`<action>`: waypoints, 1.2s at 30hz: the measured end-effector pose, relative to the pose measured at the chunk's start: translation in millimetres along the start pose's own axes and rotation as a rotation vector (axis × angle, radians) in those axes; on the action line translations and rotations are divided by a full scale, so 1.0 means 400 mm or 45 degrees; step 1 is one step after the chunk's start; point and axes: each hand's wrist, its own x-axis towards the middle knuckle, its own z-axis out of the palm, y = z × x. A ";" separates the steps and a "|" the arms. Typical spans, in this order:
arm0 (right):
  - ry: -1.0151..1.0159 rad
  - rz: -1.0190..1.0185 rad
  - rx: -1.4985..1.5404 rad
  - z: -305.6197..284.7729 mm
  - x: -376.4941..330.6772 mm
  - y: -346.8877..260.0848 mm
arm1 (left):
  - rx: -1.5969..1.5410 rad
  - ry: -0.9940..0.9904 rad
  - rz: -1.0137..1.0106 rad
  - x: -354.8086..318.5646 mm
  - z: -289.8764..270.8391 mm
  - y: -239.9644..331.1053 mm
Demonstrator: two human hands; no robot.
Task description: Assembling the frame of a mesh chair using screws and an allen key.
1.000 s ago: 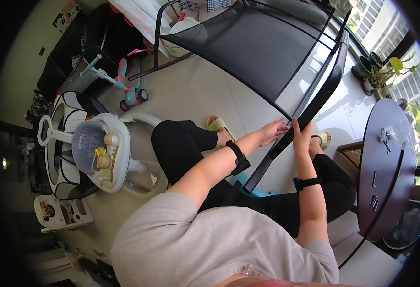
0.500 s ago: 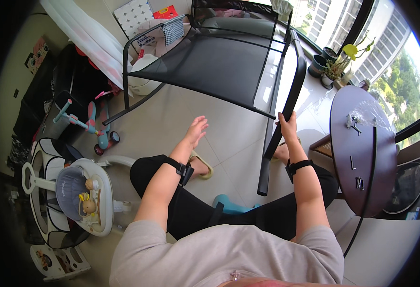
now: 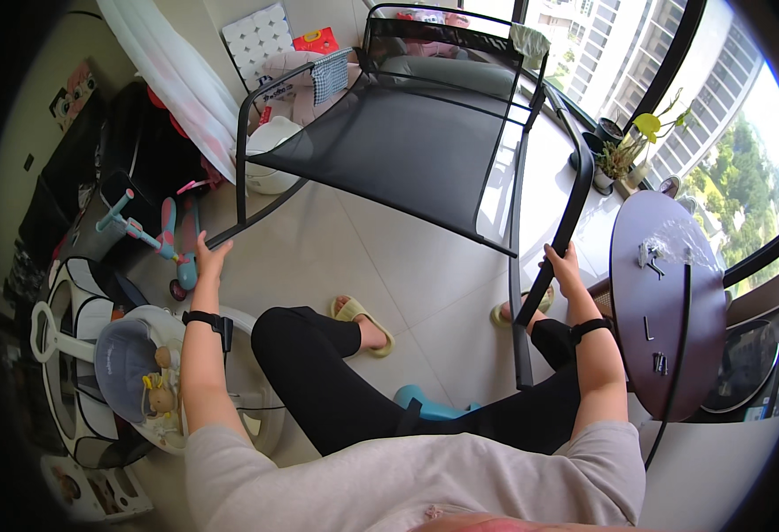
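A large black folding-style chair (image 3: 398, 146) with a mesh seat and tubular metal frame stands tilted in front of me. My left hand (image 3: 212, 260) is closed round the lower end of its curved tube on the left, with the fingertips partly hidden by the tube. On the right, my right hand (image 3: 567, 269) grips the frame's thick bent tube, just above where it meets a straight leg bar. A checked cloth (image 3: 329, 77) hangs over the left armrest, and a pale cloth (image 3: 529, 43) is draped on the top right corner.
A round dark table (image 3: 664, 310) at right bears bolts, a hex key and clear plastic wrap. At left stand a blue-pink scooter (image 3: 145, 232) and a baby seat (image 3: 123, 363). A teal object (image 3: 425, 406) lies between my legs; potted plants (image 3: 615, 155) line the window.
My left hand has moved left, from bare air to a hold on the chair's left tube end. The right hand stays on the frame. In the view, the chair sits slightly lower and farther right.
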 end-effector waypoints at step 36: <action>0.208 0.100 -0.139 0.053 0.042 -0.120 | -1.064 0.279 -0.385 0.095 0.119 -0.280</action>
